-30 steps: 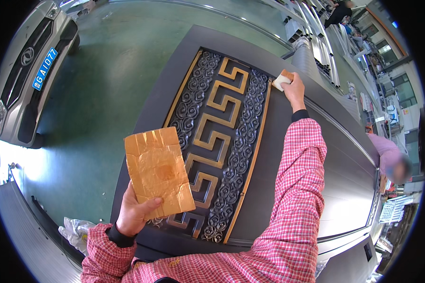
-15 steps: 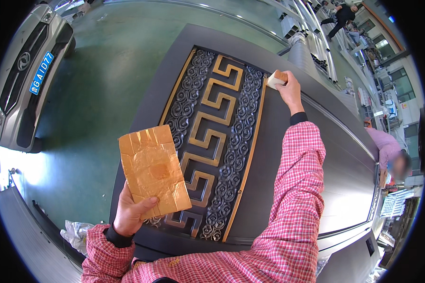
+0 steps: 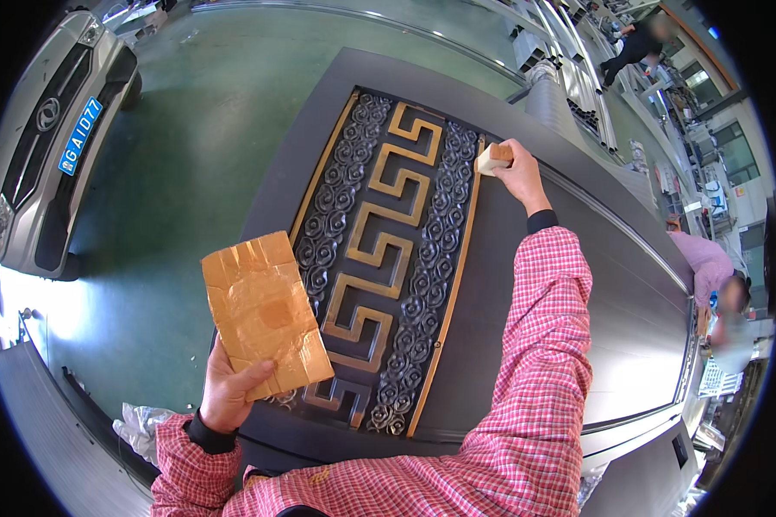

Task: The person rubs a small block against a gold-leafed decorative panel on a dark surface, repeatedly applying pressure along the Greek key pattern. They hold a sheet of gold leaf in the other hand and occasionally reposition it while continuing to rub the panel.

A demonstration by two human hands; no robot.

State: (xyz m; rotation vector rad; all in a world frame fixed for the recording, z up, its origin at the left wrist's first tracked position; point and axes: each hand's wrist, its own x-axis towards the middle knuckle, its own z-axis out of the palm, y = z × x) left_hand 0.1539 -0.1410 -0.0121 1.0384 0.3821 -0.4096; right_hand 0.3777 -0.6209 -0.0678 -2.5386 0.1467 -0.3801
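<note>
- Gripped a taped card in left hand, over door edge.
- Pinched a sponge in right hand, against gold trim.
- Lay flat above green floor, near van.

We are in a factory-like workshop: a wide green-painted concrete floor runs beneath us, and a large dark metal door panel with gold key-pattern trim lies flat as a workpiece. Long grey metal profiles are stacked along the far side, a silver van is parked indoors on the left, and other people work near benches by the windows on the right
</note>
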